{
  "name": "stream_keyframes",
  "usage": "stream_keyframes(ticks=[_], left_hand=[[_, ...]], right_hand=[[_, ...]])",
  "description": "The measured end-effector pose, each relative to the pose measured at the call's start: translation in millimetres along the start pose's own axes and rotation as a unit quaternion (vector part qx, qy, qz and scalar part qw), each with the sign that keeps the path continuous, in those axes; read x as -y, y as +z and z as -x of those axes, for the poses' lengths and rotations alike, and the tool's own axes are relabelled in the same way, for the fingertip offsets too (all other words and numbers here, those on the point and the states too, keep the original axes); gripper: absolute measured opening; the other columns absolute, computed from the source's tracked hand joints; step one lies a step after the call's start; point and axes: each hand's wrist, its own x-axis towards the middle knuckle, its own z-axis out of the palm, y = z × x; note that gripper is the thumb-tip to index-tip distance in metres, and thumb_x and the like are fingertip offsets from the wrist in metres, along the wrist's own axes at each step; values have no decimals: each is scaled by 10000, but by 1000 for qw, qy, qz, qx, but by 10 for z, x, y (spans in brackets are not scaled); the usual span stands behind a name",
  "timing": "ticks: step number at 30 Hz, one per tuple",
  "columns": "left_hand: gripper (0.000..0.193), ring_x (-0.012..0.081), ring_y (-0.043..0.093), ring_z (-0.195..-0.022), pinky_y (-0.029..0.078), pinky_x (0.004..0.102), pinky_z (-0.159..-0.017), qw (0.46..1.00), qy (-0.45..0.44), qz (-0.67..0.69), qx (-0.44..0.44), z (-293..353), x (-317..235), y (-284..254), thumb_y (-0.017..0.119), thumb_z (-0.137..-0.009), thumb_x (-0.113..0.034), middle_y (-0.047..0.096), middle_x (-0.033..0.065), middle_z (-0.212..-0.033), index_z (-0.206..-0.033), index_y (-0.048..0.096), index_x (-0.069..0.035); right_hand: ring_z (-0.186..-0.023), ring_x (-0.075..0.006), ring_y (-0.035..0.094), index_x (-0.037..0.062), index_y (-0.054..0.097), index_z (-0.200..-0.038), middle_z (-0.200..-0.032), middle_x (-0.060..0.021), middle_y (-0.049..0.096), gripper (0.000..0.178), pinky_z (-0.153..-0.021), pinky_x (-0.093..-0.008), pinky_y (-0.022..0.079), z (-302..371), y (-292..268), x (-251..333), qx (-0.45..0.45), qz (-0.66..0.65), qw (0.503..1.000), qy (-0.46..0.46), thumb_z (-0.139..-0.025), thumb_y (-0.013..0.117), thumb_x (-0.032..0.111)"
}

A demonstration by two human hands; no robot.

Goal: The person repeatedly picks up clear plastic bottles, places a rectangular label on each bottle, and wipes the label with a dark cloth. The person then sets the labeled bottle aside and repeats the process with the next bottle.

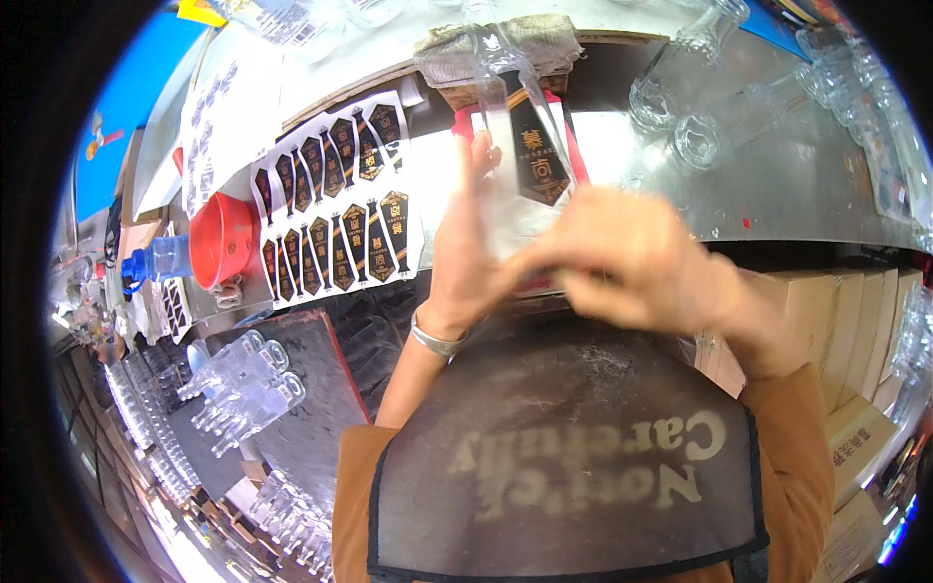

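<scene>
A clear glass bottle (499, 95) lies in front of me, its neck pointing away and resting on a folded, greyish cloth pad (525, 47). On its face is a black tie-shaped decal (535, 146) with gold characters and a gold stripe. My left hand (466, 238), with a bangle at the wrist, holds the bottle along its left side near the base. Over the base end, my right hand (632, 257) is smeared by motion with its fingers bent; whether it holds anything is hidden. Red material shows beneath the bottle.
Left of the bottle lies a white sheet of black tie-shaped decals (335, 199), beside a red bowl (222, 241). More glass bottles stand at the right (680, 78) and on a lower dark board (248, 384). Cardboard boxes (826, 321) stack at the lower right.
</scene>
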Motion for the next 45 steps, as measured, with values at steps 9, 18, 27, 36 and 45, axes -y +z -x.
stream_keyframes(ticks=[9,18,27,36,45], left_hand=[[1115,325,455,-1397,386,409,-1140,999,-22,16,25,18,111,-55,850,-691,-62,408,247,-1536,-1575,178,31],[1033,298,428,-1410,335,403,-1169,998,-31,31,40,-12,101,-67,812,-700,-43,398,220,-1546,-1559,245,38],[1100,323,420,-1416,336,417,-1165,998,-28,-7,53,-23,105,-112,849,-659,-87,365,221,-1572,-1566,238,28],[479,202,596,-1089,463,352,-961,968,-194,149,-55,-652,46,-118,605,-995,-290,635,154,-1189,-1331,521,41],[430,106,430,-789,406,287,-727,976,-151,87,-133,-859,-21,197,392,-1101,-366,512,2,-867,-976,580,0]], right_hand=[[-937,-228,690,55,709,-1036,-1037,-93,710,284,-800,-344,548,-250,-124,-555,-148,30,988,-43,-765,707,-28],[-948,-214,700,44,685,-1177,-1035,-112,727,274,-814,-325,551,-223,-213,-609,-162,45,982,83,-906,682,85],[-880,-255,709,59,680,-1198,-1022,-148,718,273,-799,-321,548,-551,-190,-690,-221,132,965,41,-934,663,131],[-774,-58,611,2,702,-1073,-840,-20,683,323,-688,-239,494,-468,-181,-921,-250,-188,930,194,-1032,566,292],[-652,-102,594,-22,721,-1038,-733,-54,661,471,-633,-289,476,-577,-53,-785,-99,-69,946,301,-963,626,434]])
